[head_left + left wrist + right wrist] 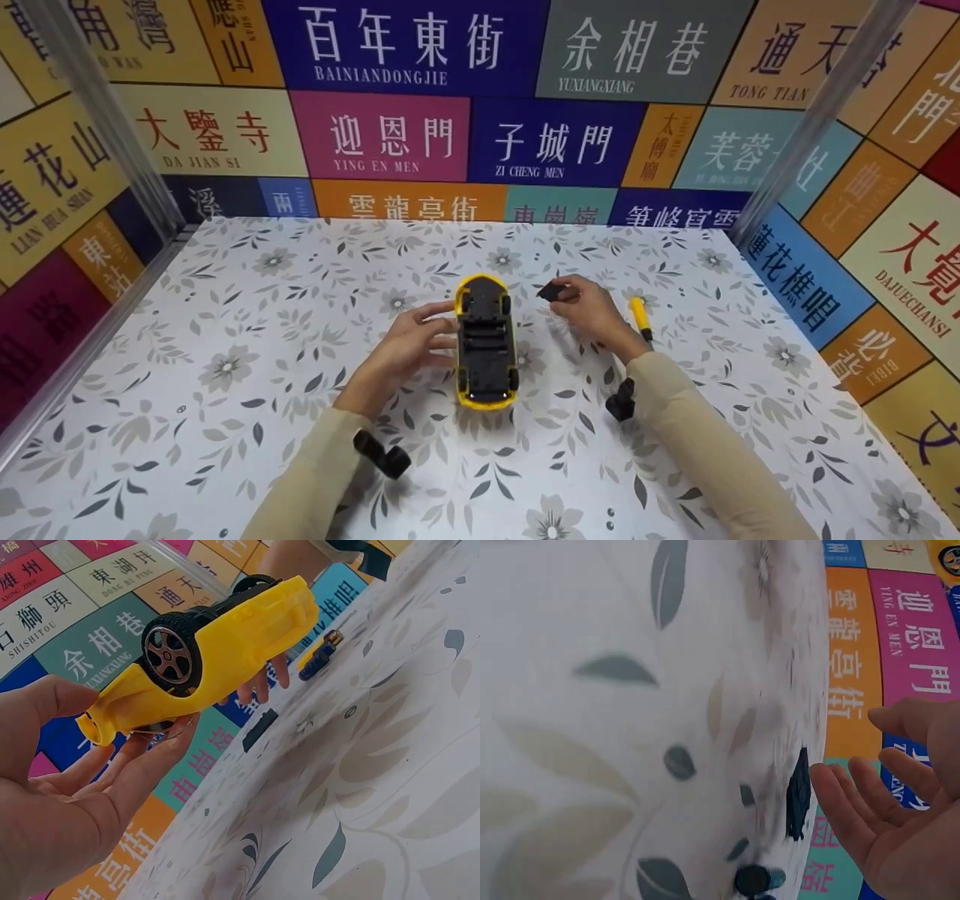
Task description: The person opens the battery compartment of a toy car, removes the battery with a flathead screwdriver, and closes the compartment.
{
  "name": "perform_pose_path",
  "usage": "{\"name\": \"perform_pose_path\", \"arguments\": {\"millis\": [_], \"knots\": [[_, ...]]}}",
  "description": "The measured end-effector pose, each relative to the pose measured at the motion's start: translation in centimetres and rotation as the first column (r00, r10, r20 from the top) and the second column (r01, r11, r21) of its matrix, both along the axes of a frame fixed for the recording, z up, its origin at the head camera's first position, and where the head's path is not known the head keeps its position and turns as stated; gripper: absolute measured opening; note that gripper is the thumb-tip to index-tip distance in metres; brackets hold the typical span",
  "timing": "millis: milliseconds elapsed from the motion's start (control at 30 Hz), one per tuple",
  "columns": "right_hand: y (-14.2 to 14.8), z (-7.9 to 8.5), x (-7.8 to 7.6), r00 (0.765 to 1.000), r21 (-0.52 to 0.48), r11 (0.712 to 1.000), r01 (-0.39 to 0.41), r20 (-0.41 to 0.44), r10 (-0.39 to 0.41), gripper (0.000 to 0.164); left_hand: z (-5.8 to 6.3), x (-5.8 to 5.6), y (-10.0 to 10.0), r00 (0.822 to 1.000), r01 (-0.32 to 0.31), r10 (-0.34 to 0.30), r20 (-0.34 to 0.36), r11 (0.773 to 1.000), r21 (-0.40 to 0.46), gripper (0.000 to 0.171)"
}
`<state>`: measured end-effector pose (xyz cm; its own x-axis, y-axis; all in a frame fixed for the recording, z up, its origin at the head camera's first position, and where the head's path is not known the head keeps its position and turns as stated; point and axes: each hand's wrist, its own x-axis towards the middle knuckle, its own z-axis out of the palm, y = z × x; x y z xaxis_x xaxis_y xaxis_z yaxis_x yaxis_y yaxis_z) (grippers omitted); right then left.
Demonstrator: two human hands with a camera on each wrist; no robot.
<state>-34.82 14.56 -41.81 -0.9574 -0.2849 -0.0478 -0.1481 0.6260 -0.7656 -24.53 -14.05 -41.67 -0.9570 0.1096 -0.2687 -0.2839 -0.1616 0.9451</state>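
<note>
My left hand (pixel 411 337) holds a yellow toy car (pixel 484 405) by one side, thumb and fingers at its edge. The car's black underside (pixel 487 367) faces up toward the head camera, with a recessed bay across its middle. The left wrist view shows a black tyre with a bronze-coloured wheel (pixel 171 656). On the patterned cloth lies a small flat black piece (pixel 799 795), close by the fingertips of my right hand (pixel 900 802). That hand's fingers are spread and loosely bent, with nothing between them.
A yellow-handled screwdriver (pixel 639 313) with a dark end lies beside the right wrist. Black wrist-camera mounts (pixel 382 454) hang at both sleeves. Panels with printed place names (pixel 379 139) stand behind and at both sides of the table (pixel 300 487).
</note>
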Motion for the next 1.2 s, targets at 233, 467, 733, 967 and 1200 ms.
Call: {"name": "perform_pose_path", "arguments": {"millis": [233, 467, 733, 967, 1200], "knots": [[1.4, 0.2, -1.6, 0.991, 0.197, 0.98, 0.022, -0.13, 0.004, 0.047, 0.0, 0.0, 0.0, 1.0, -0.001, 0.001, -0.001, 1.0, -0.003, 0.055], [1.9, -0.2, -2.8, 0.996, 0.307, 0.951, 0.046, -0.09, -0.02, 0.052, -0.3, 0.0, -0.1, 0.999, 0.027, -0.025, -0.033, 0.999, 0.04, 0.053], [1.6, -0.7, -3.5, 0.998, 0.385, 0.921, 0.067, -0.035, -0.058, 0.061, -0.5, 0.0, -0.2, 0.999, 0.024, -0.023, -0.032, 0.999, 0.027, 0.054], [1.2, -0.8, -3.5, 0.997, 0.48, 0.874, 0.08, -0.042, -0.068, 0.059, -0.4, -0.1, -0.2, 1.0, 0.017, -0.017, -0.017, 1.0, 0.011, 0.054], [1.0, -1.1, -3.7, 0.996, 0.528, 0.845, 0.087, -0.039, -0.079, 0.055, -0.2, -0.1, -0.1, 1.0, 0.019, -0.019, -0.01, 1.0, 0.007, 0.054]]}}
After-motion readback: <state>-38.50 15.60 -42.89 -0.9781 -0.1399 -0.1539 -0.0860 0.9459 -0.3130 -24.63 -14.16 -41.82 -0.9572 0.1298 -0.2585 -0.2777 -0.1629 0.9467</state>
